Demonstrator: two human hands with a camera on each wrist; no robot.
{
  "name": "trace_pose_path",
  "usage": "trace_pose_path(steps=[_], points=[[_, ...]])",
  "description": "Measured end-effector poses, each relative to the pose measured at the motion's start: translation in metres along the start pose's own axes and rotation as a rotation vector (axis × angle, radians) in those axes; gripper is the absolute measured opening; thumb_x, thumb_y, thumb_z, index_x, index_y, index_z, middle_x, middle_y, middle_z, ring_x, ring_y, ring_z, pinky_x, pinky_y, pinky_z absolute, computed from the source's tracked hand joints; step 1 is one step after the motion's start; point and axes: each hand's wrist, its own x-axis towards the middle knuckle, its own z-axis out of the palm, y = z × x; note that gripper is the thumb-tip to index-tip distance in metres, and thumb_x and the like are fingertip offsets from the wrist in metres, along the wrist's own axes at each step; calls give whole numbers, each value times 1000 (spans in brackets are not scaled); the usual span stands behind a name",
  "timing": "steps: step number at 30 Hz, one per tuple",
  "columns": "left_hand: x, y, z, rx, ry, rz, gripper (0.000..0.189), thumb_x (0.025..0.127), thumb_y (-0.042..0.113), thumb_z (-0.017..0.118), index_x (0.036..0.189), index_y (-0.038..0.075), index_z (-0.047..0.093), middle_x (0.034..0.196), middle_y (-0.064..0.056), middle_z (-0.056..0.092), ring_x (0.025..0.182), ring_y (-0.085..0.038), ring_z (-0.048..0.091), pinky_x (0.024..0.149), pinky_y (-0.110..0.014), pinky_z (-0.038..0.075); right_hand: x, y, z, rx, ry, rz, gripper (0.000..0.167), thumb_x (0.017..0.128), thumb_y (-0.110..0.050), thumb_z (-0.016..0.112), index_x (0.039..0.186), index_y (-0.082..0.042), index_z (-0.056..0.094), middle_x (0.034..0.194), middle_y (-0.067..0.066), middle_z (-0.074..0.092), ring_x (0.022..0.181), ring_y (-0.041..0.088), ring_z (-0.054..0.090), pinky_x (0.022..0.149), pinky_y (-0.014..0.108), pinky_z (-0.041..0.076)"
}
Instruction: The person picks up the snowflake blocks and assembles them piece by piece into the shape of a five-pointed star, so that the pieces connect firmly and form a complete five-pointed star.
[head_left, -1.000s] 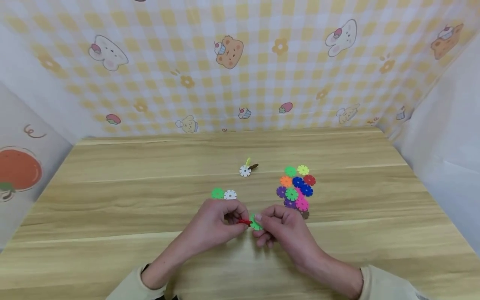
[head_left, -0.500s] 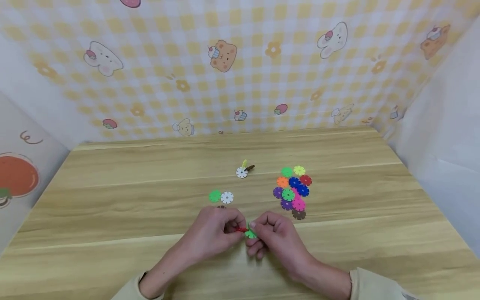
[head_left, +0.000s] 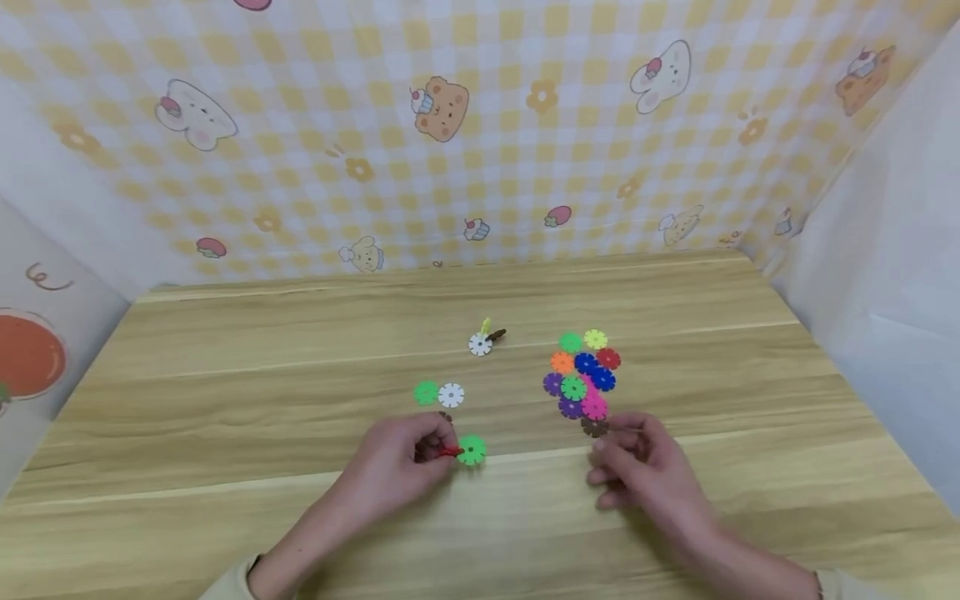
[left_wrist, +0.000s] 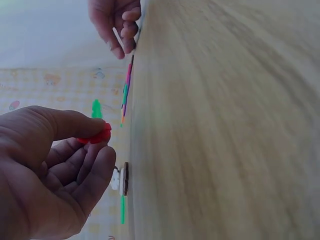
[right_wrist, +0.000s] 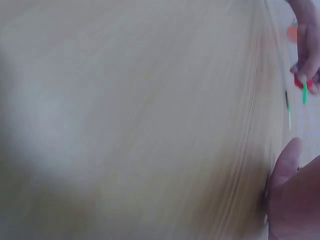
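My left hand point(head_left: 397, 467) pinches a red notched plastic disc point(left_wrist: 102, 134) between thumb and fingers, held above the table. Slotted into its edge, a green notched disc point(head_left: 472, 450) sticks out to the right. My right hand point(head_left: 652, 475) is at the near edge of a loose group of discs, its fingertips right at a brown disc point(head_left: 595, 428). In the left wrist view that right hand point(left_wrist: 120, 25) points its fingers down towards the group, thumb and fingers apart. Pink point(head_left: 595, 407), purple point(head_left: 570, 407) and other coloured discs overlap just beyond.
Farther back stands a joined piece: a white disc point(head_left: 480, 344) with yellow and brown ones slotted in. A green disc point(head_left: 426, 393) and a white disc point(head_left: 451, 395) lie beyond my left hand, near a partly hidden brown disc point(head_left: 446, 417). A patterned cloth point(head_left: 495, 167) backs the wooden table point(head_left: 262, 358).
My hands were together, pressing the green disc against the red one. Now the right hand has let go of the green disc and moved right to the group; the left keeps the joined pair.
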Motion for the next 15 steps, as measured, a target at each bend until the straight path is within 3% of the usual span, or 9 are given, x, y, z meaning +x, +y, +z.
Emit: trace_pose_path(steps=[6, 15], points=[[1, 0, 2, 46, -12, 11, 11, 83, 2, 75, 84, 11, 69, 74, 10, 62, 67, -3, 55, 61, -21, 51, 13, 0, -13, -77, 31, -74, 79, 95, -4, 68, 155, -7, 16, 143, 19, 36, 86, 22, 72, 67, 39, 62], [3, 0, 6, 94, 21, 27, 13, 81, 1, 72, 83, 14, 69, 72, 11, 61, 65, -2, 54, 59, -21, 49, 35, -8, -4, -192, 13, -193, 77, 93, 1, 70, 152, -4, 22, 140, 17, 41, 72, 25, 68, 59, 41, 61]])
